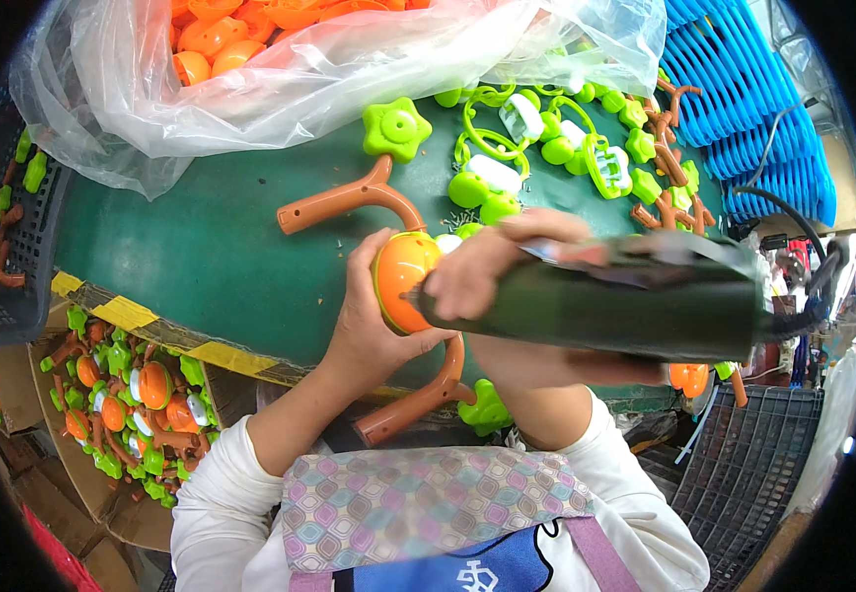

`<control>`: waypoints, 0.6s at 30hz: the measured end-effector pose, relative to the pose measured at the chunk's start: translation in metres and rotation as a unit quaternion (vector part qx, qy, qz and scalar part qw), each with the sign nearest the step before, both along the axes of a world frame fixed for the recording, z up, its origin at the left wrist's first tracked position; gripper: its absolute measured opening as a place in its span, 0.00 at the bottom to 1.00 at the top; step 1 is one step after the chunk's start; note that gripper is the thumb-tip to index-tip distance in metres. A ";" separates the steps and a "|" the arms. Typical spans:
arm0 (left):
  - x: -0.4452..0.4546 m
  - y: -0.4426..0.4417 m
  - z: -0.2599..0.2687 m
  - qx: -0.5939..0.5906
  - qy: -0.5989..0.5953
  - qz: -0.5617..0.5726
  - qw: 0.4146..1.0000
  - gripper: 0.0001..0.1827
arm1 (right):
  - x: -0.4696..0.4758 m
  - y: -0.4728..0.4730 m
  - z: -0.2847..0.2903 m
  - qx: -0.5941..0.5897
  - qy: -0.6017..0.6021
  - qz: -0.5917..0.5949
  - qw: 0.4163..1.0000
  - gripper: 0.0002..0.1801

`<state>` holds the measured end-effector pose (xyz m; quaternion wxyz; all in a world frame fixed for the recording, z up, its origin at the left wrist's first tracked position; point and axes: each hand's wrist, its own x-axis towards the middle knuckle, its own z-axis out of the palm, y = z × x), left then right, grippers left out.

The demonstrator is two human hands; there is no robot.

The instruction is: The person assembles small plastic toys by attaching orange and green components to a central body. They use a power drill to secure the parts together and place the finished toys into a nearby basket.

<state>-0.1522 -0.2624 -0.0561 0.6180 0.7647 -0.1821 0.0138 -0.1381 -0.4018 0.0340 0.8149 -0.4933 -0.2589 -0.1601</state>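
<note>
My left hand (368, 318) grips a round orange plastic shell (400, 285) with a green rim. From it, one brown branch-shaped plastic piece (346, 198) with a green star-shaped knob (398, 129) extends over the table, and another brown branch piece (413, 414) points down toward the apron, beside a second green knob (487, 408). My right hand (479, 274) is closed around a dark, cylindrical powered screwdriver (620, 303), blurred by motion; its tip end is at the orange shell. Small screws (461, 218) lie just behind the shell, partly hidden by the right hand.
A clear plastic bag (250, 111) of orange shells stands at the back. Green rings and white-green parts (494, 174) lie behind the right hand, with brown branch pieces beyond. Blue plastic parts (738, 96) are stacked right. Dark crates (750, 451) flank the table; a cardboard box (65, 444) holds assembled pieces.
</note>
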 end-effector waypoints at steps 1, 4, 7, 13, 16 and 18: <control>-0.001 0.000 -0.001 -0.006 0.006 0.010 1.000 0.60 | -0.001 -0.010 0.010 -0.002 -0.022 0.017 1.000 0.60; -0.002 -0.001 0.003 -0.010 0.000 0.021 1.000 0.61 | -0.006 -0.056 0.044 -0.001 -0.101 0.026 0.995 0.62; 0.000 0.002 0.006 0.004 -0.077 0.018 0.997 0.60 | -0.026 -0.110 0.048 -0.009 -0.065 -0.152 0.986 0.61; -0.014 0.047 0.025 -0.067 -0.234 0.140 0.960 0.63 | -0.059 -0.228 -0.012 0.069 0.250 -0.358 0.897 0.57; -0.008 0.117 0.040 0.007 -0.288 0.345 0.893 0.52 | -0.052 -0.238 -0.034 0.063 0.225 -0.514 0.825 0.45; -0.017 0.197 0.046 0.136 -0.263 0.490 0.820 0.45 | -0.049 -0.252 -0.032 -0.119 0.077 -0.683 0.717 0.34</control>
